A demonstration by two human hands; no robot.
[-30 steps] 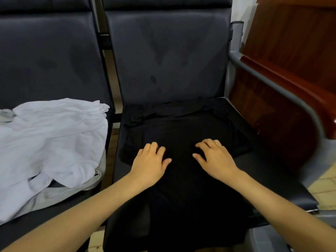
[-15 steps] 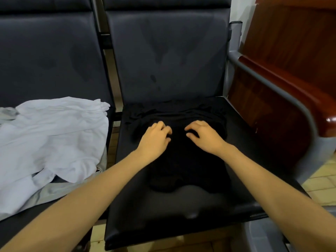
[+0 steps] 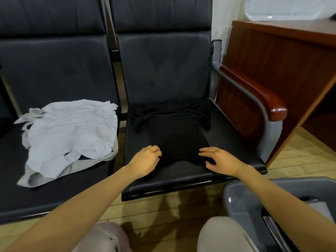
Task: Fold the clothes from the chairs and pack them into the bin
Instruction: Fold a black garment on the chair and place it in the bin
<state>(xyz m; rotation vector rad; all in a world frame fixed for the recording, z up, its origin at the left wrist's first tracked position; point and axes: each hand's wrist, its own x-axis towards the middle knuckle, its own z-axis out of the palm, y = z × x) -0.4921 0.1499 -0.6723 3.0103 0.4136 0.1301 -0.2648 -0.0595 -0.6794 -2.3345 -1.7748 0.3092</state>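
a black garment (image 3: pixel 174 135) lay partly folded on the seat of the right-hand dark chair (image 3: pixel 227 142). the person's left hand (image 3: pixel 147 160) gripped its near left corner with curled fingers, and the right hand (image 3: pixel 220 160) rested on its near right edge, fingers spread. a heap of white clothes (image 3: pixel 71 135) sat on the left chair (image 3: pixel 54 70). a grey bin (image 3: pixel 241 202) stood on the floor at near right, and a wooden desk (image 3: pixel 272 57) stood just beyond the chair's armrest (image 3: pixel 263 95).

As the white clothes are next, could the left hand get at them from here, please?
Probably yes: the white clothes lie on the neighbouring seat beside the left hand, nothing between them.
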